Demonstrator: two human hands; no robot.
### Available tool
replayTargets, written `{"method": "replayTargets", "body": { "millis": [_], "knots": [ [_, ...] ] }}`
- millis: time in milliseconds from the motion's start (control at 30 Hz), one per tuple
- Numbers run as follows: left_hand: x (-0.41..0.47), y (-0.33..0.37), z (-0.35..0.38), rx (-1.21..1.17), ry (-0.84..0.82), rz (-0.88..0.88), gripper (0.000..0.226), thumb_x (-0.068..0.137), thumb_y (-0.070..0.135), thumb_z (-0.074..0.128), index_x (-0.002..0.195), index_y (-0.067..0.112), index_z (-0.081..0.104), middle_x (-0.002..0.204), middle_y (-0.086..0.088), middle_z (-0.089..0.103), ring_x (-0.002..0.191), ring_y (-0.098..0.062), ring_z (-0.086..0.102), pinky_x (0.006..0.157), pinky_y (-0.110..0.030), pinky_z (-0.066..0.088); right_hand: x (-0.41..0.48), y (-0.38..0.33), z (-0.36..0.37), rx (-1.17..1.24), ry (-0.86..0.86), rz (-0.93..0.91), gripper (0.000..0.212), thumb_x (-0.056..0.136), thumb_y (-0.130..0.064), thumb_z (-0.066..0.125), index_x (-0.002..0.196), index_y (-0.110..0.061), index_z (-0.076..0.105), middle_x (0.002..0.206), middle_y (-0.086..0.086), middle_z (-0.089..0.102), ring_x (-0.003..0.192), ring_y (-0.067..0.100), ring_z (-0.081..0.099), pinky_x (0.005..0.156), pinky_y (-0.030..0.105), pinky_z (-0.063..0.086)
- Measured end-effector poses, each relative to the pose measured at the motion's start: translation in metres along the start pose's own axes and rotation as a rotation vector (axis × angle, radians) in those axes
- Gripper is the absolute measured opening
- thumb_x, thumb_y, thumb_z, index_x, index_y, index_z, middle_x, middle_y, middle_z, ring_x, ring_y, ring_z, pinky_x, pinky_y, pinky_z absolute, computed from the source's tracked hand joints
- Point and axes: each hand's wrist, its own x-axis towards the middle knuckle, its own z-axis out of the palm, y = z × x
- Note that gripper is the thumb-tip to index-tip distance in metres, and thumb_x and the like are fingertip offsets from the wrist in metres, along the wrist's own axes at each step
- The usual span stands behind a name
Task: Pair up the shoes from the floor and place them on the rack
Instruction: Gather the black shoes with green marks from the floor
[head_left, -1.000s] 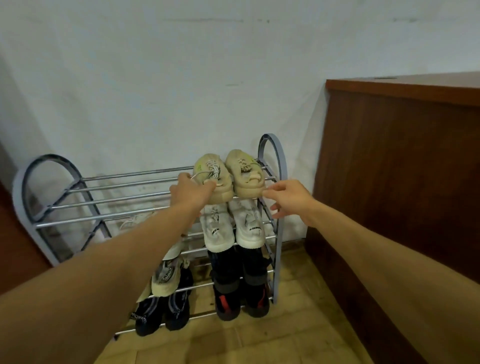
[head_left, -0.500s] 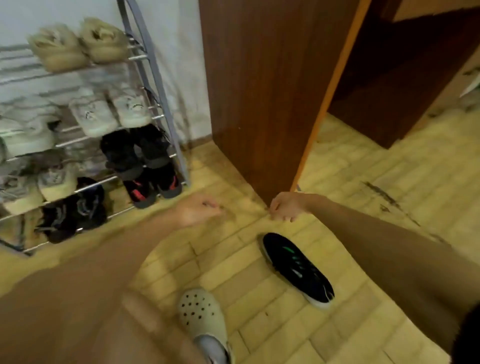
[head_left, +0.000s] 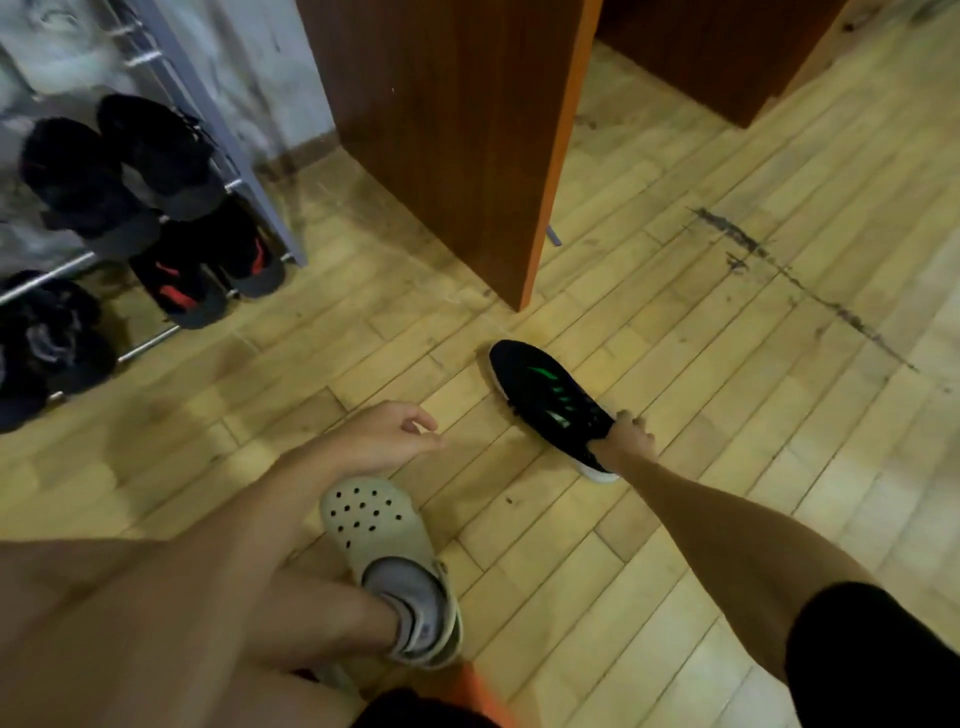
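A black sneaker with green stripes (head_left: 550, 400) lies on the wooden floor, toe pointing up-left toward the cabinet. My right hand (head_left: 626, 439) is closed on its heel opening. My left hand (head_left: 387, 436) hovers over the floor to the sneaker's left, fingers loosely curled and holding nothing. The metal shoe rack (head_left: 244, 150) stands at the far left against the wall, with dark shoes (head_left: 156, 156) and black shoes with red marks (head_left: 208, 270) on its lower shelves.
A brown wooden cabinet (head_left: 457, 130) stands just behind the sneaker, its corner close to the toe. My own foot in a beige clog (head_left: 384, 551) rests on the floor near the bottom middle. Bare wooden floor stretches to the right.
The view swung from the rack down to the floor. My right hand dropped from near the cabinet corner onto the black sneaker's heel and took hold. My left hand lowered.
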Motion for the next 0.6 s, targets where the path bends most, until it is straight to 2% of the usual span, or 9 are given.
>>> {"method": "replayTargets", "body": {
  "millis": [33, 100, 133, 267, 400, 467, 533, 600],
  "knots": [
    [0.001, 0.003, -0.001, 0.002, -0.008, 0.013, 0.038, 0.086, 0.044, 0.061, 0.12, 0.028, 0.061, 0.117, 0.004, 0.057, 0.112, -0.014, 0.054, 0.093, -0.029, 0.042, -0.001, -0.002, 0.002, 0.019, -0.039, 0.019, 0.066, 0.085, -0.035, 0.065, 0.136, -0.003, 0.038, 0.135, 0.019, 0.043, 0.116, 0.037, 0.05, 0.082, 0.039, 0.05],
    [0.003, 0.007, -0.003, 0.005, -0.017, 0.034, 0.037, 0.086, 0.045, 0.06, 0.12, 0.029, 0.061, 0.115, 0.005, 0.057, 0.111, -0.013, 0.054, 0.095, -0.029, 0.043, -0.002, -0.006, 0.009, 0.028, -0.139, 0.019, 0.068, 0.08, -0.042, 0.071, 0.13, -0.002, 0.048, 0.127, 0.017, 0.052, 0.098, 0.028, 0.056, 0.059, 0.029, 0.045],
    [0.004, 0.008, -0.003, 0.007, -0.017, 0.044, 0.038, 0.086, 0.045, 0.06, 0.121, 0.029, 0.061, 0.114, 0.005, 0.057, 0.111, -0.013, 0.054, 0.095, -0.029, 0.043, -0.001, -0.007, 0.016, 0.031, -0.147, 0.014, 0.068, 0.078, -0.043, 0.073, 0.127, -0.003, 0.05, 0.124, 0.017, 0.055, 0.092, 0.026, 0.055, 0.057, 0.028, 0.044],
    [0.008, 0.006, -0.002, 0.026, -0.045, 0.052, 0.038, 0.086, 0.044, 0.06, 0.121, 0.03, 0.06, 0.116, 0.006, 0.057, 0.111, -0.013, 0.054, 0.091, -0.026, 0.04, -0.005, -0.014, 0.024, 0.254, -0.161, 0.139, 0.064, 0.077, -0.022, 0.077, 0.127, -0.003, 0.043, 0.127, 0.018, 0.049, 0.1, 0.031, 0.057, 0.075, 0.038, 0.057],
    [0.011, 0.003, -0.005, 0.082, -0.075, 0.03, 0.036, 0.086, 0.043, 0.06, 0.12, 0.028, 0.06, 0.117, 0.005, 0.056, 0.107, -0.012, 0.053, 0.092, -0.026, 0.039, -0.011, -0.023, 0.009, 0.423, -0.344, 0.178, 0.047, 0.08, 0.004, 0.068, 0.123, 0.003, 0.05, 0.129, 0.023, 0.052, 0.106, 0.037, 0.058, 0.07, 0.042, 0.06],
    [0.009, 0.006, -0.008, 0.119, -0.066, 0.026, 0.036, 0.088, 0.039, 0.058, 0.121, 0.025, 0.06, 0.113, 0.004, 0.057, 0.106, -0.013, 0.055, 0.094, -0.027, 0.042, -0.022, -0.033, 0.004, 0.487, -0.414, 0.155, 0.037, 0.08, 0.009, 0.066, 0.115, 0.005, 0.056, 0.126, 0.022, 0.054, 0.1, 0.036, 0.06, 0.063, 0.039, 0.06],
    [0.004, 0.011, -0.01, 0.13, -0.036, 0.02, 0.035, 0.088, 0.036, 0.058, 0.121, 0.024, 0.06, 0.111, 0.002, 0.061, 0.106, -0.016, 0.059, 0.096, -0.03, 0.045, -0.032, -0.047, 0.004, 0.549, -0.439, 0.146, 0.028, 0.078, 0.011, 0.067, 0.104, 0.005, 0.06, 0.123, 0.021, 0.055, 0.093, 0.035, 0.062, 0.069, 0.043, 0.061],
    [-0.004, 0.013, -0.009, 0.105, 0.012, 0.007, 0.035, 0.087, 0.032, 0.058, 0.121, 0.022, 0.059, 0.113, -0.002, 0.063, 0.105, -0.017, 0.06, 0.095, -0.032, 0.047, -0.04, -0.064, 0.004, 0.562, -0.43, 0.12, 0.036, 0.075, 0.01, 0.071, 0.108, 0.005, 0.06, 0.128, 0.02, 0.053, 0.09, 0.036, 0.066, 0.07, 0.044, 0.061]
  ]
}}
